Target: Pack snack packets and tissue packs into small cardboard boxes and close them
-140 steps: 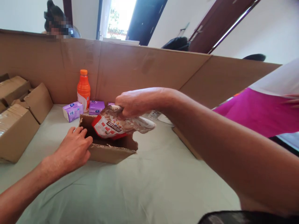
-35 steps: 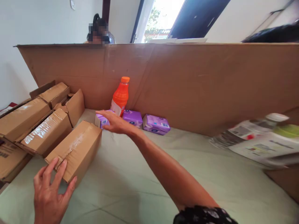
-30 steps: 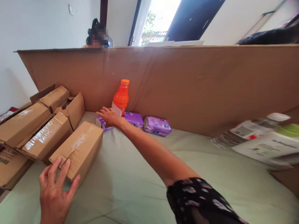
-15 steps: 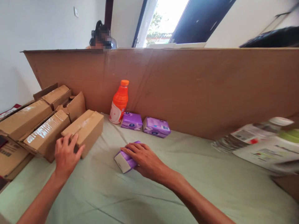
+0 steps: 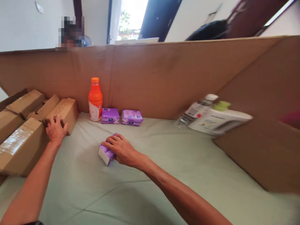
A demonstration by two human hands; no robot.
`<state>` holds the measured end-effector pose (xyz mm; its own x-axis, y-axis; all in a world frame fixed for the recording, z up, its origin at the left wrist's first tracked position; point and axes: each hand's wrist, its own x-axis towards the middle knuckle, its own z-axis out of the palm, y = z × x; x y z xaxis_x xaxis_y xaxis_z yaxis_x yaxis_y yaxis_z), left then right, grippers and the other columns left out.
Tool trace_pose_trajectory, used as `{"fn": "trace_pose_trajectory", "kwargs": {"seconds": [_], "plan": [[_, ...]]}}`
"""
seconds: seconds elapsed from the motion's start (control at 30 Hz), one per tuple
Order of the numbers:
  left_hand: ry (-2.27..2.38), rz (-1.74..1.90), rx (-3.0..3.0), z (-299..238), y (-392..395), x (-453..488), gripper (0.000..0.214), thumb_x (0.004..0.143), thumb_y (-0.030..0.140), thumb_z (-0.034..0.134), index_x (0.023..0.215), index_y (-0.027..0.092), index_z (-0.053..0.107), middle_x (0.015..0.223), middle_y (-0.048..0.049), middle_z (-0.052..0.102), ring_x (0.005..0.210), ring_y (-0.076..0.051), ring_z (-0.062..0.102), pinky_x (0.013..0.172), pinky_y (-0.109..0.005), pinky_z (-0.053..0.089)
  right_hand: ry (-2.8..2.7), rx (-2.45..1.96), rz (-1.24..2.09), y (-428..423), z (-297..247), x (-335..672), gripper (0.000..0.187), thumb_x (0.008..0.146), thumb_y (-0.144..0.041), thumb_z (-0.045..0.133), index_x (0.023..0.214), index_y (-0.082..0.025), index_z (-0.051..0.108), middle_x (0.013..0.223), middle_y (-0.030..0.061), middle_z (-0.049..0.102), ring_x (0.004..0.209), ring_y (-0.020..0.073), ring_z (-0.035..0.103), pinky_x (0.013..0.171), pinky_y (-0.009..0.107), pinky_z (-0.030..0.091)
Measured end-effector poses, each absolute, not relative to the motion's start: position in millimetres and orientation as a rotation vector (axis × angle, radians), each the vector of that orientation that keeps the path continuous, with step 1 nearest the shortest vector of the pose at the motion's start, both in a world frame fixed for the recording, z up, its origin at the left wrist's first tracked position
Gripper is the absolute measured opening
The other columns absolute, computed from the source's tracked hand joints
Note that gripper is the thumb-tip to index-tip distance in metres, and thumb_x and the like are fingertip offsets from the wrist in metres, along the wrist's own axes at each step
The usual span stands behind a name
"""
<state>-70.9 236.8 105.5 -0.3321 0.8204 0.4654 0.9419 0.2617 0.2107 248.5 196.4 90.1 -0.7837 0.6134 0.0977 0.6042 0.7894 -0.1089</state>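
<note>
My right hand [image 5: 121, 150] lies over a small purple and white pack [image 5: 106, 154] on the pale green cloth [image 5: 150, 175], fingers curled round its top. My left hand [image 5: 55, 129] rests with spread fingers against the side of a closed brown carton [image 5: 67, 109] at the left. Two more purple packs [image 5: 110, 115] [image 5: 131, 117] lie by the cardboard wall beside an upright orange bottle [image 5: 95, 99].
Several taped cartons [image 5: 18, 140] crowd the left edge. A tall cardboard wall [image 5: 164, 75] runs along the back and folds forward at the right [image 5: 262, 150]. A clear water bottle [image 5: 195, 111] and a white jug with a green cap [image 5: 217, 120] lie at the right. A person sits behind the wall.
My right hand reached to the purple packs by the bottle and drew one toward me onto the cloth. My left hand pushed the carton back against the other boxes.
</note>
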Motion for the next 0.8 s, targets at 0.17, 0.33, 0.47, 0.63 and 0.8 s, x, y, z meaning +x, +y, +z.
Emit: {"fn": "trace_pose_trajectory", "kwargs": {"seconds": [0.17,0.33,0.47,0.63,0.8], "plan": [[-2.179,-0.779,-1.738,98.0,207.2,-61.7,0.079,0.089,0.036,0.056,0.157,0.012,0.025,0.166,-0.0277,0.002,0.135,-0.046,0.047,0.104,-0.060,0.045,-2.732,-1.340,-0.037,247.8,104.8,249.8,0.054,0.081,-0.015,0.064,0.135,-0.012,0.056,0.122,0.0200,0.065,0.113,0.0351,0.057,0.099,0.050,0.038],[-1.979,-0.821,-2.118,53.3,174.6,-12.5,0.070,0.089,0.048,0.049,0.146,0.007,0.044,0.160,-0.0307,0.023,0.125,-0.043,0.057,0.102,-0.058,0.049,-2.507,-1.550,-0.147,273.0,111.1,255.7,0.058,0.094,-0.015,0.050,0.151,-0.013,0.038,0.148,0.0208,0.050,0.132,0.0322,0.046,0.104,0.047,0.036],[-1.666,-0.705,-2.438,1.6,169.7,26.8,0.067,0.093,0.056,0.041,0.137,0.008,0.057,0.146,-0.0290,0.048,0.125,-0.044,0.057,0.099,-0.061,0.049,-2.461,-1.503,-0.300,261.4,107.0,288.5,0.057,0.100,-0.025,0.050,0.154,-0.026,0.034,0.167,0.0042,0.027,0.151,0.0205,0.022,0.119,0.038,0.020],[-1.255,-0.561,-2.639,-36.1,133.6,64.2,0.050,0.095,0.044,0.046,0.133,0.017,0.064,0.141,-0.0191,0.060,0.132,-0.038,0.053,0.106,-0.060,0.041,-2.001,-1.826,-0.431,207.4,113.0,417.7,0.051,0.087,-0.024,0.066,0.137,-0.025,0.055,0.157,0.0075,0.044,0.145,0.0248,0.035,0.116,0.039,0.028],[-1.003,-0.553,-2.757,-35.4,57.8,100.5,0.063,0.087,0.045,0.061,0.147,0.025,0.051,0.157,-0.0100,0.046,0.143,-0.033,0.042,0.119,-0.052,0.030,-1.482,-2.015,-0.492,161.4,131.8,580.1,0.047,0.088,-0.025,0.054,0.133,-0.014,0.053,0.132,0.0252,0.058,0.125,0.0439,0.052,0.099,0.060,0.037]]}}
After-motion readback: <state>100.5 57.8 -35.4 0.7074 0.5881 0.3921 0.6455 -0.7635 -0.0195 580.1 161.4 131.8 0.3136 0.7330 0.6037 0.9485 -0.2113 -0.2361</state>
